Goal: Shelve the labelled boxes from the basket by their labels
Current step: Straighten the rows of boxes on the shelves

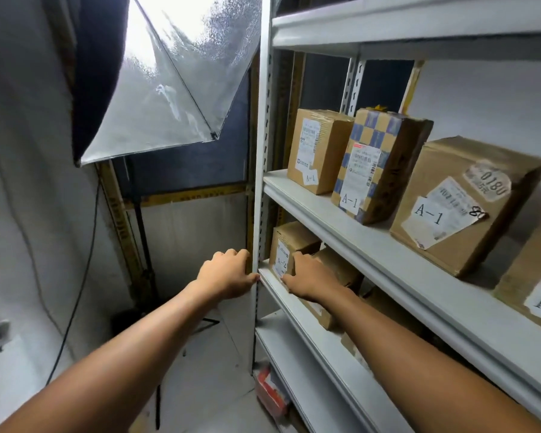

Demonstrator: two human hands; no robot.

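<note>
A white metal shelving unit fills the right side. Its upper shelf carries cardboard boxes labelled A-1. On the shelf below, the right hand lies flat against the A-2 box. The left hand grips the upright post.

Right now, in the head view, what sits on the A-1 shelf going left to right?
Plain brown box labelled A-1 → blue-and-tan checkered box labelled A-1 → large brown box labelled A-1 → a fourth brown box, cut off at the right edge, its label only partly readable.
</note>
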